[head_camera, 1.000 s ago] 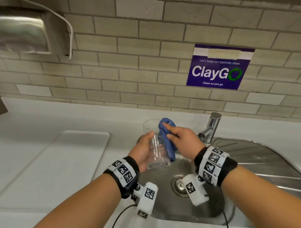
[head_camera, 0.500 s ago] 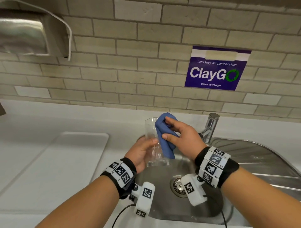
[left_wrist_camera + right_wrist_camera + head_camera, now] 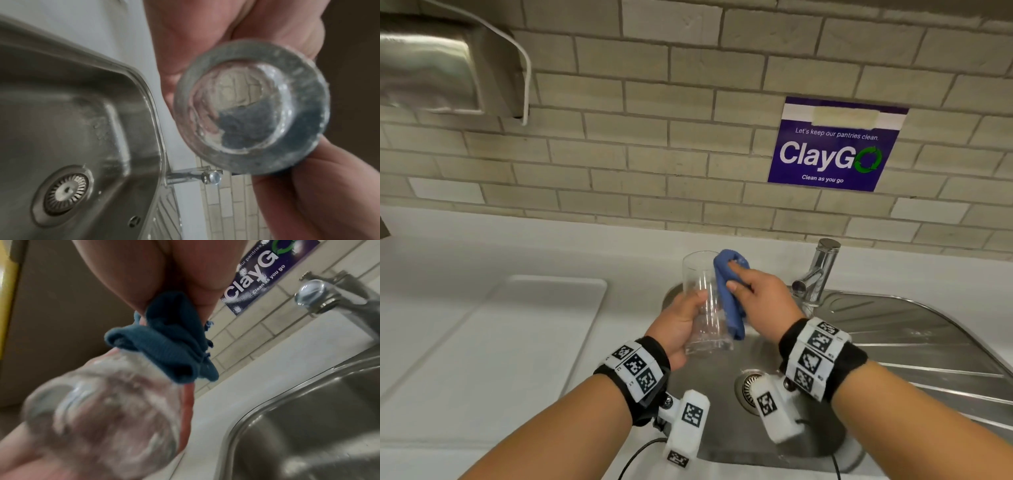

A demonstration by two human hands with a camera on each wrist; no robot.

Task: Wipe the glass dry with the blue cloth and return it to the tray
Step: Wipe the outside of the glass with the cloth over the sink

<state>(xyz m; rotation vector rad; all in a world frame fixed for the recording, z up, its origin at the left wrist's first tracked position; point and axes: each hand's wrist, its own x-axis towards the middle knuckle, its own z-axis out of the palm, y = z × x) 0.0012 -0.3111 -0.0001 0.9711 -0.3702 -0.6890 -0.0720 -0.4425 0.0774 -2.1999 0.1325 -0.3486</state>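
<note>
A clear drinking glass (image 3: 703, 301) is held upright over the sink, tilted slightly away. My left hand (image 3: 685, 313) grips its lower half from the left. My right hand (image 3: 751, 294) holds the folded blue cloth (image 3: 729, 294) against the glass's right side, from the rim down to near the base. In the left wrist view the thick glass base (image 3: 251, 107) faces the camera, with blue showing through it. In the right wrist view the blue cloth (image 3: 170, 344) hangs from my fingers against the blurred glass (image 3: 102, 415). The white tray (image 3: 493, 342) lies on the counter at the left.
A steel sink (image 3: 763, 404) with a drain strainer (image 3: 748, 387) lies under my hands, its ribbed drainer (image 3: 914, 346) to the right. A chrome tap (image 3: 818, 274) stands just right of my right hand. Tiled wall with a purple sign (image 3: 835, 144) behind; a metal dispenser (image 3: 445, 65) upper left.
My right hand has slid the cloth up and down along the glass's right side. The left hand keeps its grip on the glass over the sink.
</note>
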